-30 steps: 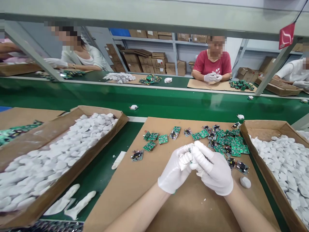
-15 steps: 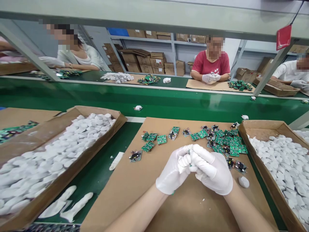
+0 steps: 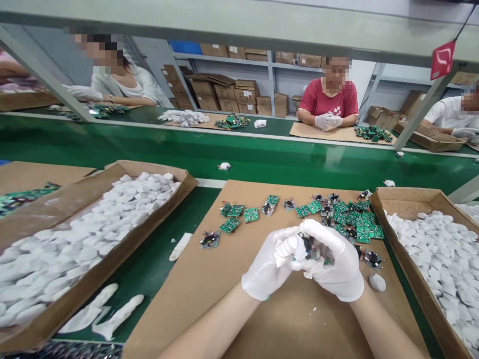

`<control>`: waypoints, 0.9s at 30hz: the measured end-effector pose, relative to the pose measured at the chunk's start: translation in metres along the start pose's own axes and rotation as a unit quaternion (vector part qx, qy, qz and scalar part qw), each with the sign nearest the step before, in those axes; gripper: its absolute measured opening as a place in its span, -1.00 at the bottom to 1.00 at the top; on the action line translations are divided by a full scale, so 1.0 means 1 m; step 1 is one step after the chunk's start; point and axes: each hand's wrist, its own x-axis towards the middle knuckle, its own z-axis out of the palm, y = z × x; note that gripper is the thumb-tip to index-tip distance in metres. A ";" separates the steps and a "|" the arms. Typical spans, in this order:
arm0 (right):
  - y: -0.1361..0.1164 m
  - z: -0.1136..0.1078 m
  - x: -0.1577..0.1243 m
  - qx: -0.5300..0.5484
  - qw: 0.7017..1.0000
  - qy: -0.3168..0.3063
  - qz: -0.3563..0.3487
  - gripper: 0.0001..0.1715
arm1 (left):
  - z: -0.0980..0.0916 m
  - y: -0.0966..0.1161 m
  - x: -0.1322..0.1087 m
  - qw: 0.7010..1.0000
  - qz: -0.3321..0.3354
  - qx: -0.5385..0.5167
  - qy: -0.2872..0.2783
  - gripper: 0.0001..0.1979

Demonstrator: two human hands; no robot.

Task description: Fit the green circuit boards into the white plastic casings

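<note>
Both hands wear white gloves and meet above the brown cardboard sheet [image 3: 209,299]. Between them is a small circuit board [image 3: 311,249] with dark parts and a white lump against it. My left hand [image 3: 271,264] has its fingers closed on the board's left side, by the white lump. My right hand [image 3: 337,262] curls round the board from the right, its fingers partly hiding it. Behind the hands lies a pile of green circuit boards [image 3: 354,218]. A single white lump [image 3: 377,282] rests right of my right hand.
Cardboard trays of white lumps stand at left [image 3: 187,182] and right [image 3: 411,193]. Loose glove-like white pieces [image 3: 119,316] lie at lower left. Small boards with white lumps sit on the green belt [image 3: 168,154]. Several people sit across it under a metal beam [image 3: 239,25].
My right hand's fingers have lifted and spread a little, so the board between the hands now shows. The small pieces on the belt have shifted right.
</note>
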 end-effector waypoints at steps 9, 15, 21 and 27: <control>-0.011 0.000 0.004 0.020 0.999 0.007 -0.028 -0.33 | -0.003 -0.003 -0.002 0.999 0.026 0.019 0.016 -0.44; -0.018 -0.005 0.009 -0.032 0.998 -0.019 -0.054 -0.52 | -0.003 -0.002 -0.002 1.000 0.004 0.004 -0.018 -0.49; -0.008 -0.016 0.021 0.164 0.980 0.033 0.112 -0.30 | -0.009 -0.001 0.001 0.989 -0.010 -0.138 0.048 -0.66; -0.003 -0.031 0.022 0.301 0.931 0.062 0.197 -0.11 | -0.012 0.002 0.007 0.990 -0.047 -0.116 0.057 -0.64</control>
